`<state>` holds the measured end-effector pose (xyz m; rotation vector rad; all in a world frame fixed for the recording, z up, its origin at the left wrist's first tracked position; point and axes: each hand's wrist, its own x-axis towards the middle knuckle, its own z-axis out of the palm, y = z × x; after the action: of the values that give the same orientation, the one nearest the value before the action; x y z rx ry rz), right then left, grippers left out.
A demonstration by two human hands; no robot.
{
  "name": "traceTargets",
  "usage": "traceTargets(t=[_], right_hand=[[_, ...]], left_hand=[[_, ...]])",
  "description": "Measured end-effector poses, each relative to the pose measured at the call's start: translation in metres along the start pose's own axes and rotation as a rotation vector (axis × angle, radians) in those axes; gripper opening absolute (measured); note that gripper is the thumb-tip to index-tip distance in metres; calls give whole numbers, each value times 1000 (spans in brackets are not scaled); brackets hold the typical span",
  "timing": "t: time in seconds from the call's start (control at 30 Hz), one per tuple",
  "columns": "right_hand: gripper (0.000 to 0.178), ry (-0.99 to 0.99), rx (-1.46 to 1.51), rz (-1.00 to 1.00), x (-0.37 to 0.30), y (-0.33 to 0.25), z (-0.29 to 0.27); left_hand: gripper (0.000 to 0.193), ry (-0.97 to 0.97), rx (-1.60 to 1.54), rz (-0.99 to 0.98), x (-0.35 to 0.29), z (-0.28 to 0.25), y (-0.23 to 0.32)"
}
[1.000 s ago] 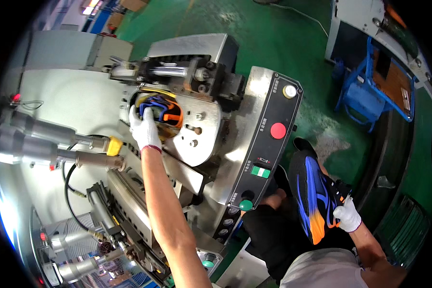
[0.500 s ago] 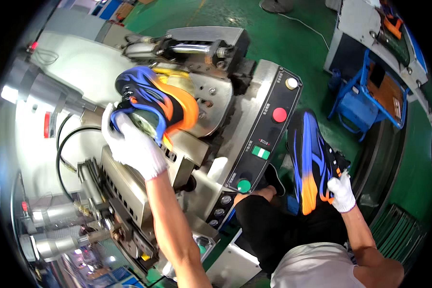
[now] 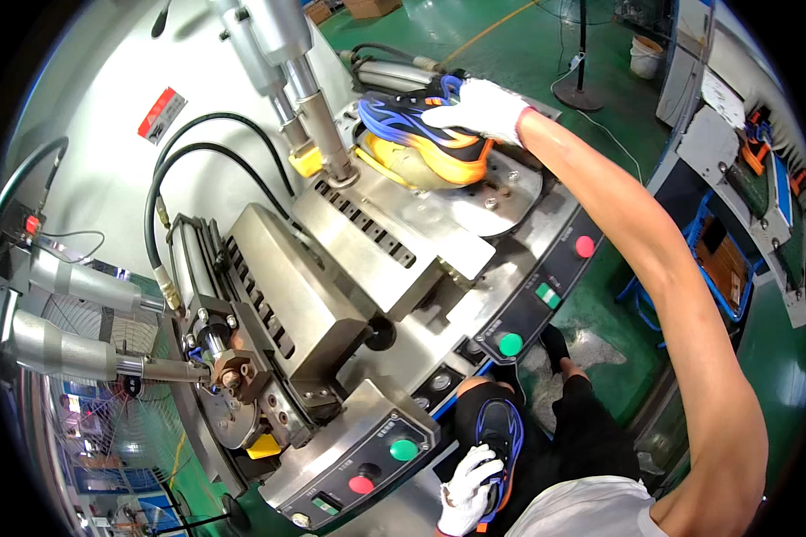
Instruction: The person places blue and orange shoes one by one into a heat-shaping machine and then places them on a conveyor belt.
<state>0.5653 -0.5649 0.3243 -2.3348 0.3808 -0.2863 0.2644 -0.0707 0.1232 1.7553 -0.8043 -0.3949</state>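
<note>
Tilted over the yellow form (image 3: 394,163): blue, black and orange shoe (image 3: 421,141), resting or lifted, hard to tell. Narrow grip of the gloved right hand (image 3: 479,109) around its collar, some fingers hidden. Much nearer the body than the form, above the lap: second shoe (image 3: 508,430), toe pointing away, held in the closed grip of the gloved left hand (image 3: 470,488). Left of the form, yellow block (image 3: 306,163); nearer the body, slotted steel cover (image 3: 367,242); right and nearer, control panel (image 3: 528,320) with red button (image 3: 585,246).
</note>
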Motion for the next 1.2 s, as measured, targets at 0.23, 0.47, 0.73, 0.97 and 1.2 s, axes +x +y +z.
traceTargets(t=[0.23,0.47,0.73,0.97,1.2], right_hand=[[51,35,-481,-120,80,27,141],[65,-7,-444,-124,36,2,111],[91,57,-25,-551,-279,-6,195],[87,149,-46,-422,-317,40,204],[106,-82,358,-37,-555,62,69]], left_hand=[[30,66,-165,-234,3,-25,14],[39,2,-189,-172,0,-22,-15],[37,-24,-60,42,8,-15,-15],[32,-2,8,-109,16,10,17],[37,18,46,-77,70,103,93]])
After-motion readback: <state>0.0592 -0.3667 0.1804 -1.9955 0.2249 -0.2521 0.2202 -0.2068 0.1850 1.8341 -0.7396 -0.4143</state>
